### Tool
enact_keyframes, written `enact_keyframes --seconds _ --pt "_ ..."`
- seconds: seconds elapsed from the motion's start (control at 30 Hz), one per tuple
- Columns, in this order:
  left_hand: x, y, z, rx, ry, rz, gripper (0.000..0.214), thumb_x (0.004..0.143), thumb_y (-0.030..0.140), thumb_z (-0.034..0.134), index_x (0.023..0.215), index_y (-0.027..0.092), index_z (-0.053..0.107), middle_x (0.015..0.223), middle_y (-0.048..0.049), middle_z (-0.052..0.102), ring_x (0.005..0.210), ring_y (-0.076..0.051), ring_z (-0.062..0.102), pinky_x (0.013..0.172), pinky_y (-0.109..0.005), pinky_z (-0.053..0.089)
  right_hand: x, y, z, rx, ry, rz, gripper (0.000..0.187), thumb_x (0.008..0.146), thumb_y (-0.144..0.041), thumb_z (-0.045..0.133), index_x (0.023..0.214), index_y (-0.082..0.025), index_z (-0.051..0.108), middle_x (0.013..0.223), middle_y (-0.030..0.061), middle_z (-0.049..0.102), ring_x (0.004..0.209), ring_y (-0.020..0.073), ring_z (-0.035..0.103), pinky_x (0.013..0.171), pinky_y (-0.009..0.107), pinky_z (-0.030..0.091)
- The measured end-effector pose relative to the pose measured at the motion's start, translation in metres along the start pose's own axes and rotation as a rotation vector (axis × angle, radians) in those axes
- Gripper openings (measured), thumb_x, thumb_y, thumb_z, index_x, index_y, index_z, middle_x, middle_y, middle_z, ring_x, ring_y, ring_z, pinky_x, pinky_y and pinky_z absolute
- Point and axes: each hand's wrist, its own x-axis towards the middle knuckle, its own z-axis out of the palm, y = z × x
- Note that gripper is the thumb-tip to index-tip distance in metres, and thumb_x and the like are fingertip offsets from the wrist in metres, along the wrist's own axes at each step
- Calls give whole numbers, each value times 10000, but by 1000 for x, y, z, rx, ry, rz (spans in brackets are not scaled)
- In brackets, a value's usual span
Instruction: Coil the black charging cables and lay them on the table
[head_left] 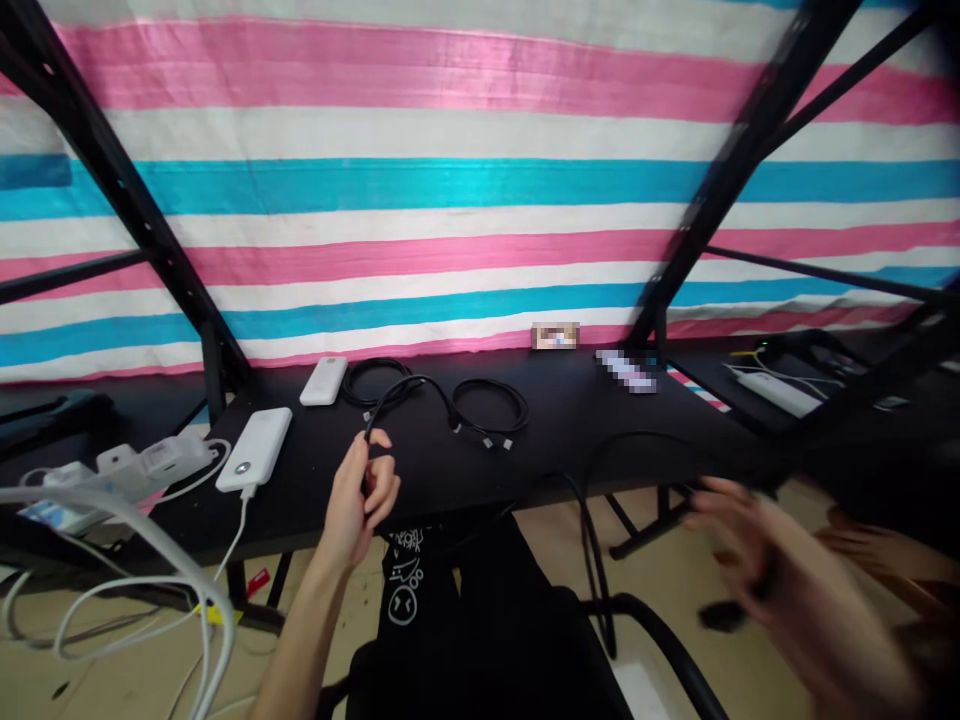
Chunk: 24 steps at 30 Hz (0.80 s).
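Spanning the background, a pink, blue and white striped sheet (450, 185) rises behind the black table (450, 468), where the blurred right hand's (750, 545) grip cannot be told and the left hand (360, 495) curls round a slim black cable (420, 379) arching above the surface.

Two white power banks (256, 448) before a pink-blue-white striped sheet (420, 185)

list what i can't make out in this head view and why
All in the head view:
- Right hand: blurred, so its grip is unclear.
- Black cable: the stretch inside the left hand is hidden by that hand.
- Small far item: masked by pixelation.
- Thick white cable: cut off by the left edge.
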Motion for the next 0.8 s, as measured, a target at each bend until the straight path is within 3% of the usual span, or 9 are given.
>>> enact_keyframes --seconds 0.07,0.17,0.27,0.4,0.5,0.57,0.63,0.7,0.8 --pt "-3 -3 14 41 -22 38 255 916 438 504 870 205 598 382 122 305 304 -16 128 324 -103 108 4 3 36 79 -150 57 443 786 -593 610 1053 -246 679 1241 120 630 1128 328 607 266 177 352" --pt "-7 -6 26 77 -55 87 275 918 460 490 855 215 598 383 121 305 306 -14 139 332 -95 141 -2 7 81 34 -326 102 505 790 -599 588 1142 -242 647 1327 104 577 1159 330 591 284 163 407" --pt "-12 -6 32 98 -80 118 287 920 467 480 863 220 613 379 115 313 306 -18 164 335 -98 168 -11 16 101 -44 -480 128 619 806 -583 574 1319 -243 508 1284 122 593 1050 292 644 306 182 464" --pt "-18 -4 35 124 -79 172 273 929 444 472 951 237 650 375 107 331 311 -25 180 340 -103 186 -10 34 95 -127 -482 53 565 811 -558 566 1255 -209 563 1123 119 655 947 274 657 347 221 495" --pt "-21 1 34 119 -21 181 277 915 438 504 1030 247 668 377 103 342 316 -27 159 341 -110 199 -3 46 80 -243 -368 -67 449 846 -550 520 1091 -211 681 1098 108 668 1009 288 636 624 348 594" --pt "-22 3 34 91 5 166 287 900 435 532 1065 246 671 378 100 342 319 -30 146 332 -111 200 2 52 70 -306 -267 -151 421 858 -555 506 1021 -232 721 1119 97 666 1112 298 590 945 473 498" --pt "-23 4 34 54 9 147 282 891 426 552 1068 245 675 378 100 335 322 -30 130 326 -108 204 3 57 63 -307 -169 -178 439 850 -593 503 1002 -252 733 1153 92 659 1208 305 529 1097 514 327" --pt "-23 2 35 29 -3 124 264 889 417 558 1057 253 679 382 102 321 329 -29 113 326 -105 203 1 58 60 -218 -127 -82 492 840 -644 486 1044 -262 721 1219 94 643 1233 306 518 1086 505 342" --pt "-27 -4 41 7 -57 106 247 904 407 537 1051 278 687 396 108 266 334 -26 87 322 -108 166 -7 54 63 24 -184 147 548 833 -688 465 1092 -261 693 1325 104 590 1082 292 638 876 435 527"
